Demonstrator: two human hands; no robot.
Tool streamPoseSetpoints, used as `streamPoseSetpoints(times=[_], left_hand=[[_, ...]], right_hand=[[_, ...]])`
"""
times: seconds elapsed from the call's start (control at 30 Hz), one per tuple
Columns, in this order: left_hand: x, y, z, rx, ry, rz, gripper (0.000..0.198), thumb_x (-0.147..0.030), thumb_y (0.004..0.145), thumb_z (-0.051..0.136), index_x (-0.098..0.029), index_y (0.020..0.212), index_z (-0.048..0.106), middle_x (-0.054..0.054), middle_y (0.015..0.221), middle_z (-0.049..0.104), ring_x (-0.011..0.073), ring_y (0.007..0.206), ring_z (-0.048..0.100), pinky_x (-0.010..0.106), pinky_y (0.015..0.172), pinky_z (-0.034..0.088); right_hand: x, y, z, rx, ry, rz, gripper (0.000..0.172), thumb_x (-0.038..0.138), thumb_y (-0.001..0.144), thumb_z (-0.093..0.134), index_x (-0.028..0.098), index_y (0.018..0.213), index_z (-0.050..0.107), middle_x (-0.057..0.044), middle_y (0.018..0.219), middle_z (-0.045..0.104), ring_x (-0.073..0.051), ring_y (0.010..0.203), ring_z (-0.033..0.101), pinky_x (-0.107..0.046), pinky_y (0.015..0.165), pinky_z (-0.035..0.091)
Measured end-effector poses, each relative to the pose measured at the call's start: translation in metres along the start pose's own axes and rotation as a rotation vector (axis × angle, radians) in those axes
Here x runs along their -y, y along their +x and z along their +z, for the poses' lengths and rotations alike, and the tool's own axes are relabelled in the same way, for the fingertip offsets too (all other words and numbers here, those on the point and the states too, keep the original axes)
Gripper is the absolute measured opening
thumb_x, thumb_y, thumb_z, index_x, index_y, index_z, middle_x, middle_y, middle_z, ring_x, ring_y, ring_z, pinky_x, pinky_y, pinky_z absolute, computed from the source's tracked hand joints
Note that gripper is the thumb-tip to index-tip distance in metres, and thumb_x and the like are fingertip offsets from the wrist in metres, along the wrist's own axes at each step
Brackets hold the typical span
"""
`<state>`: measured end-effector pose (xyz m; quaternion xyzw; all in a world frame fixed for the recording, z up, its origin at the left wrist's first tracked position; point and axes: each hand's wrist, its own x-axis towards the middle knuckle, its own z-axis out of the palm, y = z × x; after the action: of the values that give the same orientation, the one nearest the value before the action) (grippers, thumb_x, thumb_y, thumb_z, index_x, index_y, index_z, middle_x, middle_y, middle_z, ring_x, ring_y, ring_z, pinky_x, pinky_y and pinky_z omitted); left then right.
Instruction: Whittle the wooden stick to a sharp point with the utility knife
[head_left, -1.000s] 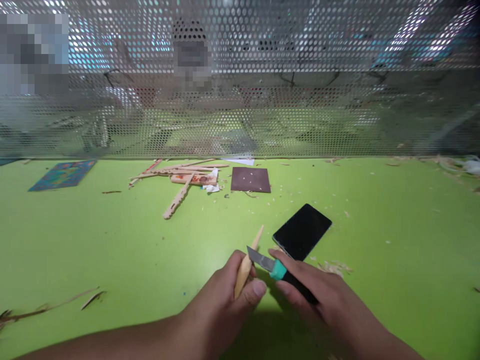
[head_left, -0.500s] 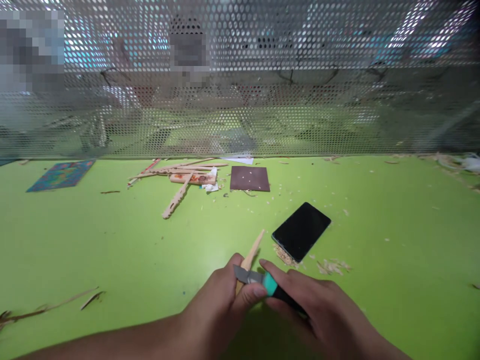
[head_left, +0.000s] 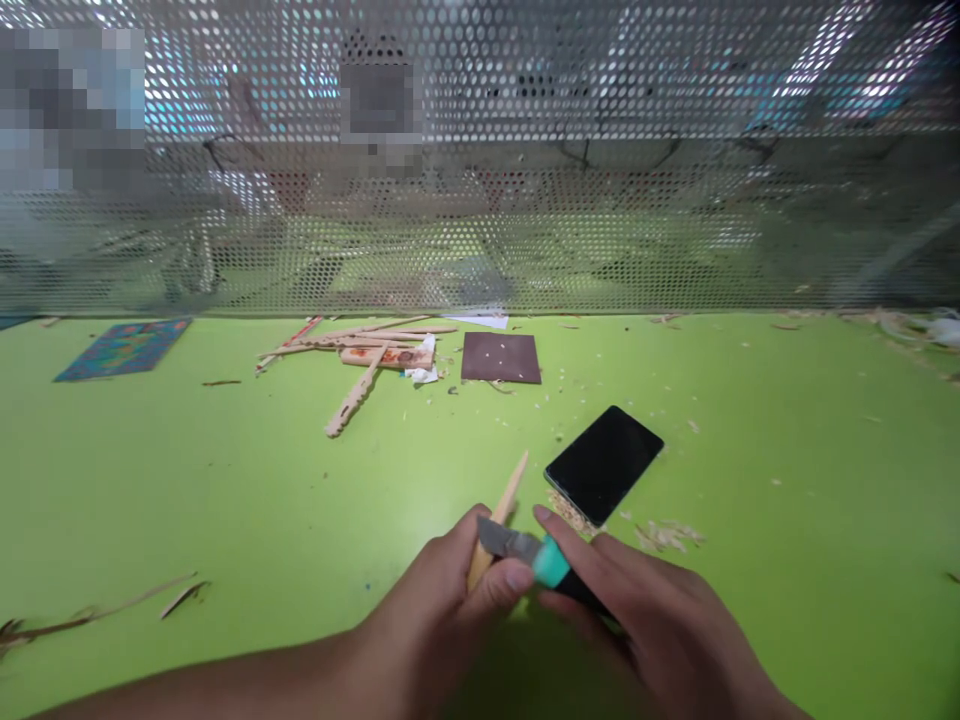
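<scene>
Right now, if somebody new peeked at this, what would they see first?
First, the two hands at the bottom middle: the left hand grips a pale wooden stick, and the right hand lays a teal-handled knife across it. Just beyond lies a black phone among wood shavings, all on a bright green table.

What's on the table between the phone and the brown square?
Head view: only scattered wood shavings on bare green table between the phone and brown square.

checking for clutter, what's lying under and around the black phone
Pale wood shavings lie at the near edge of the phone, more to its right, all on the green table. Whether any are trapped beneath the phone cannot be seen; it covers that spot.
</scene>
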<state>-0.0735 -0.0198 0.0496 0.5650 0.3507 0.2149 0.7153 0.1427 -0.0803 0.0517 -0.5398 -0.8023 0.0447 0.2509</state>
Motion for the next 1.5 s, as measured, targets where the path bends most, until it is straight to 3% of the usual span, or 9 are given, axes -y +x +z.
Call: streamPoseSetpoints(times=[0.1,0.2,0.3,0.4,0.57,0.83,1.1,1.2,1.5], left_hand=[[-0.001,0.005,-0.002,0.113,-0.171,-0.019,0.043,-0.058,0.1,0.058,-0.015,0.106,0.061,-0.004,0.073,0.044,0.0095,0.061,0.039,0.021,0.056,0.039],[-0.002,0.01,-0.005,0.153,-0.225,0.003,0.049,-0.059,0.1,0.058,-0.012,0.114,0.063,-0.005,0.066,0.045,0.009,0.055,0.042,0.022,0.053,0.044],[-0.002,0.015,-0.008,0.149,-0.257,-0.046,0.05,-0.059,0.093,0.069,-0.013,0.112,0.062,-0.005,0.065,0.051,0.0091,0.049,0.047,0.022,0.048,0.047],[0.0,0.017,-0.01,0.106,-0.238,-0.054,0.046,-0.055,0.086,0.079,-0.015,0.096,0.059,-0.004,0.066,0.055,0.0082,0.051,0.049,0.018,0.046,0.044],[0.003,0.017,-0.011,0.104,-0.167,-0.064,0.043,-0.061,0.097,0.062,-0.018,0.104,0.054,-0.009,0.064,0.044,0.0059,0.044,0.037,0.018,0.043,0.036],[0.008,0.018,-0.008,-0.033,0.163,0.04,0.047,-0.062,0.1,0.053,-0.016,0.102,0.062,0.006,0.097,0.063,0.0196,0.089,0.056,0.028,0.079,0.047],[0.009,0.021,0.001,-0.103,0.141,0.005,0.047,-0.061,0.101,0.051,-0.017,0.103,0.066,0.007,0.098,0.069,0.0244,0.093,0.06,0.032,0.084,0.047],[0.007,0.019,0.002,-0.113,0.144,0.038,0.047,-0.06,0.103,0.048,-0.017,0.109,0.065,0.008,0.101,0.069,0.024,0.094,0.059,0.033,0.087,0.047],[0.005,0.016,0.003,-0.085,0.226,-0.011,0.05,-0.064,0.103,0.045,-0.018,0.11,0.062,0.006,0.102,0.068,0.0232,0.094,0.059,0.033,0.084,0.045]], right_hand=[[-0.008,0.002,0.0,-0.073,0.04,0.056,0.043,0.04,0.11,0.045,0.02,0.146,0.057,-0.008,0.103,0.082,-0.021,0.076,0.079,-0.028,0.059,0.063],[-0.015,0.003,-0.001,-0.095,0.096,0.16,0.043,0.04,0.108,0.049,0.023,0.146,0.059,-0.008,0.119,0.08,-0.022,0.094,0.08,-0.029,0.07,0.066],[-0.016,0.006,-0.003,-0.058,0.129,0.185,0.043,0.039,0.107,0.048,0.022,0.144,0.062,-0.008,0.123,0.078,-0.023,0.1,0.079,-0.03,0.077,0.066],[-0.016,0.009,-0.002,0.008,0.122,0.159,0.041,0.035,0.107,0.047,0.019,0.139,0.065,-0.01,0.124,0.077,-0.023,0.102,0.079,-0.03,0.079,0.066],[-0.019,0.008,0.008,0.075,0.138,0.079,0.037,0.029,0.106,0.046,0.016,0.135,0.065,-0.012,0.124,0.077,-0.025,0.103,0.078,-0.034,0.083,0.065],[-0.018,0.003,0.017,0.159,0.244,0.018,0.039,0.028,0.106,0.047,0.012,0.139,0.061,-0.013,0.102,0.08,-0.026,0.088,0.08,-0.04,0.081,0.065],[-0.011,-0.002,0.024,0.088,0.04,0.093,0.044,0.035,0.109,0.043,0.02,0.149,0.052,-0.013,0.114,0.079,-0.026,0.079,0.08,-0.038,0.062,0.066],[-0.015,-0.001,0.024,0.032,0.014,0.087,0.043,0.034,0.109,0.043,0.021,0.149,0.053,-0.013,0.123,0.077,-0.027,0.082,0.081,-0.04,0.064,0.067],[-0.014,0.017,0.0,0.343,0.33,0.219,0.037,0.038,0.109,0.044,0.029,0.138,0.066,-0.006,0.127,0.076,-0.024,0.106,0.077,-0.039,0.087,0.064]])
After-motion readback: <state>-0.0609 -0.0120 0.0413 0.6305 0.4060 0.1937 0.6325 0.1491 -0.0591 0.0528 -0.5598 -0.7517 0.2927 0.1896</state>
